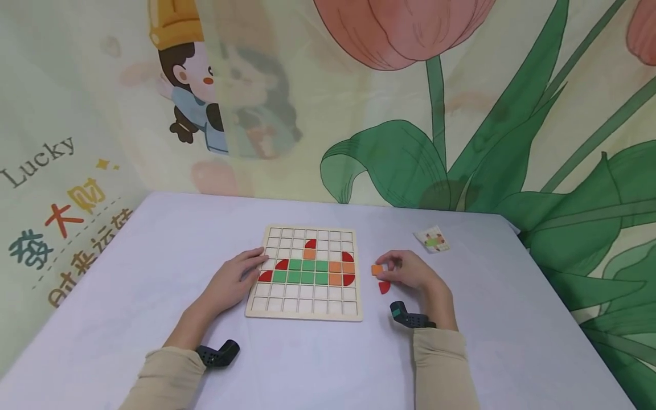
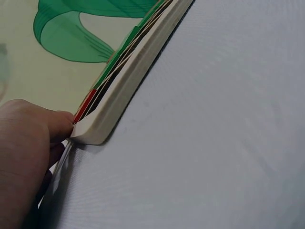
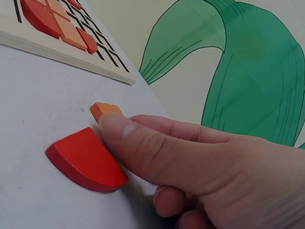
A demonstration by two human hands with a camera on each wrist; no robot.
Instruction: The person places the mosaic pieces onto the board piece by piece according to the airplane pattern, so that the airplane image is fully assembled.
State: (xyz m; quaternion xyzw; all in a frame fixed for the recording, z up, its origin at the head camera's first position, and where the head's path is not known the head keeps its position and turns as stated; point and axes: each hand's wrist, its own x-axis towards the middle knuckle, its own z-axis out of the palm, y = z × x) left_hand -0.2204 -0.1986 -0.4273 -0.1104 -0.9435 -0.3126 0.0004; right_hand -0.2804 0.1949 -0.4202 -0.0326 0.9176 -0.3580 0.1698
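A wooden grid board (image 1: 307, 307) lies on the table with green, orange and red pieces set in its squares. My left hand (image 1: 233, 282) rests against the board's left edge; up close in the left wrist view, a fingertip touches the frame (image 2: 102, 119) beside a red piece (image 2: 86, 106). To the right of the board, my right hand (image 1: 410, 270) pinches an orange square block (image 1: 377, 270) between thumb and fingers. Just below that block, a red quarter-circle piece (image 3: 88, 160) lies flat on the cloth, close to the thumb.
A small patterned card (image 1: 432, 239) lies at the back right of the white-covered table (image 1: 307, 364). Behind the table hangs a printed backdrop (image 1: 287, 176) with large flowers and a cartoon figure.
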